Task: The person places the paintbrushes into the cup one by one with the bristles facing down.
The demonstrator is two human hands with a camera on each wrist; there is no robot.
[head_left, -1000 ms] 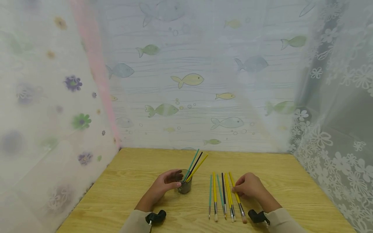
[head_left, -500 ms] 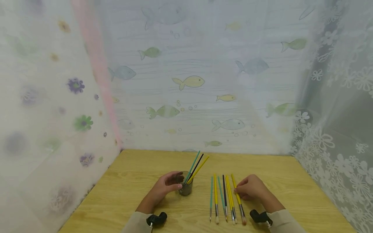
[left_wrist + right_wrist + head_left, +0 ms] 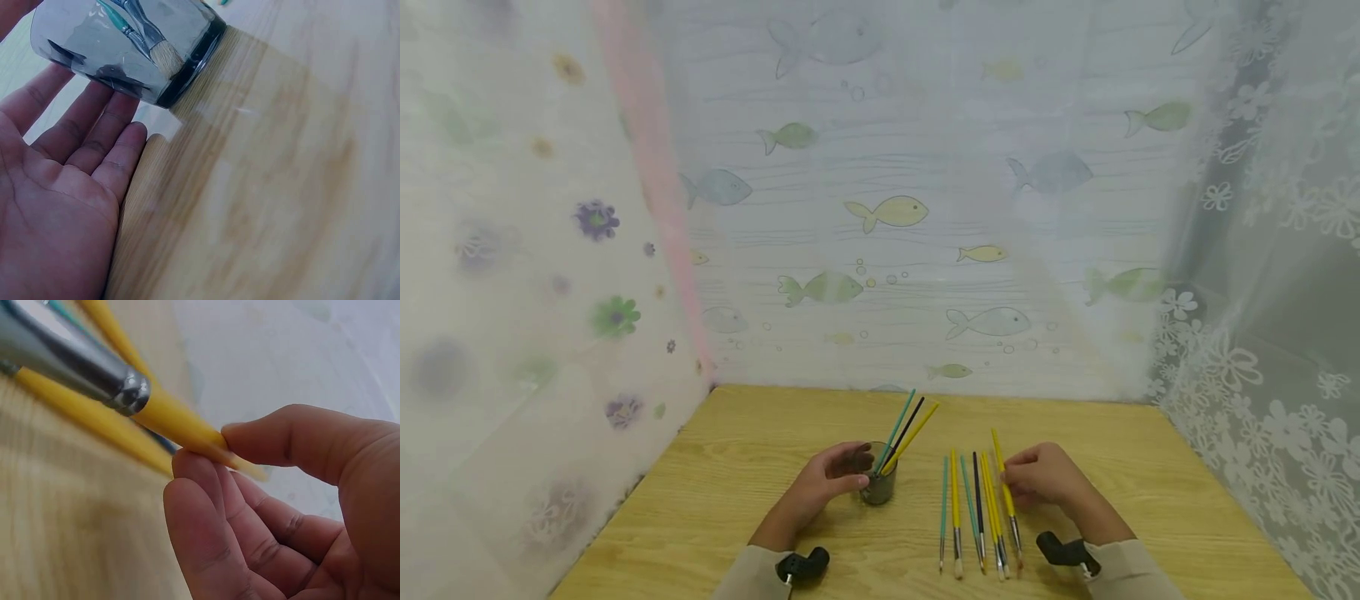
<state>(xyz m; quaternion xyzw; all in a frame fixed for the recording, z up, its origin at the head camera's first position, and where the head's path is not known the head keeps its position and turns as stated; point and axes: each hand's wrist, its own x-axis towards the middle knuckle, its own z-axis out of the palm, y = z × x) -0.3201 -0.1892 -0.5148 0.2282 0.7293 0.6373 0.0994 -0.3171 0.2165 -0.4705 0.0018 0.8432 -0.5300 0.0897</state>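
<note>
A dark see-through glass [image 3: 877, 490] stands on the table with a teal, a black and a yellow paintbrush leaning in it, handles up. My left hand [image 3: 811, 493] holds it from the left, thumb in front and fingers round the back. In the left wrist view a pale bristle tip [image 3: 166, 59] shows through the glass wall. Between right thumb and fingertips I pinch the handle of a yellow paintbrush [image 3: 1003, 475], its metal ferrule toward me. That right hand [image 3: 1051, 482] is just right of a row of lying paintbrushes. Whether the brush tip touches the table I cannot tell.
Left of the held brush lie several more: a teal one [image 3: 943, 500], a yellow one [image 3: 955, 496], another teal one [image 3: 968, 496], a black one [image 3: 977, 492] and yellow ones close together [image 3: 991, 500]. Patterned sheets [image 3: 887, 333] enclose the wooden table [image 3: 700, 500].
My right hand has picked at the rightmost yellow paintbrush and shifted it away from me and slightly left. The left hand and the glass stay in place.
</note>
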